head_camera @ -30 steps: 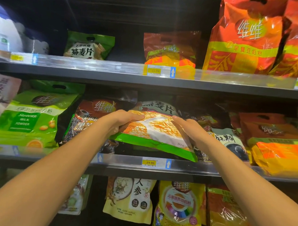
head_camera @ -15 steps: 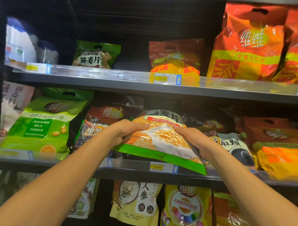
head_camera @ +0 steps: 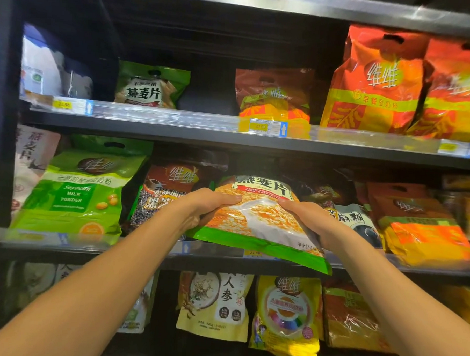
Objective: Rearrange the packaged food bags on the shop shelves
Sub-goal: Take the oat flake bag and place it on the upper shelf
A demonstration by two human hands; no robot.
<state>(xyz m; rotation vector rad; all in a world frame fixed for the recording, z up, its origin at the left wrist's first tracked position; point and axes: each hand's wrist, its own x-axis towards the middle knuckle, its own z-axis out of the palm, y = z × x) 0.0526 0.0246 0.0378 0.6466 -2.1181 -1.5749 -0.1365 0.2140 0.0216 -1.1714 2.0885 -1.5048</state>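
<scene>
Barely any change from half a second back: my left hand [head_camera: 203,206] and right hand [head_camera: 307,218] still grip the oat bag [head_camera: 258,224] by its sides. The bag is tilted, its bottom edge overhanging the middle shelf [head_camera: 117,254]. I see dark metal shelving, crowded bags and yellow price tags [head_camera: 260,127].

1. small green bag [head_camera: 149,88], 11 o'clock: "燕麦片".
2. orange bag [head_camera: 378,84], 2 o'clock: "维维", "早餐豆奶粉".
3. upper price tag [head_camera: 260,127], 12 o'clock: "22.90".
4. large green bag [head_camera: 74,195], 9 o'clock: "MILK POWDER".
5. brown bag [head_camera: 169,180], 9 o'clock, near centre: "维维", "黑芝".
6. centre oat bag [head_camera: 259,214]: "麦片", first character half cut off.
7. lower price tag [head_camera: 255,252], 6 o'clock: "24.90".
8. cream bag [head_camera: 214,306], 6 o'clock: "人参".
</scene>
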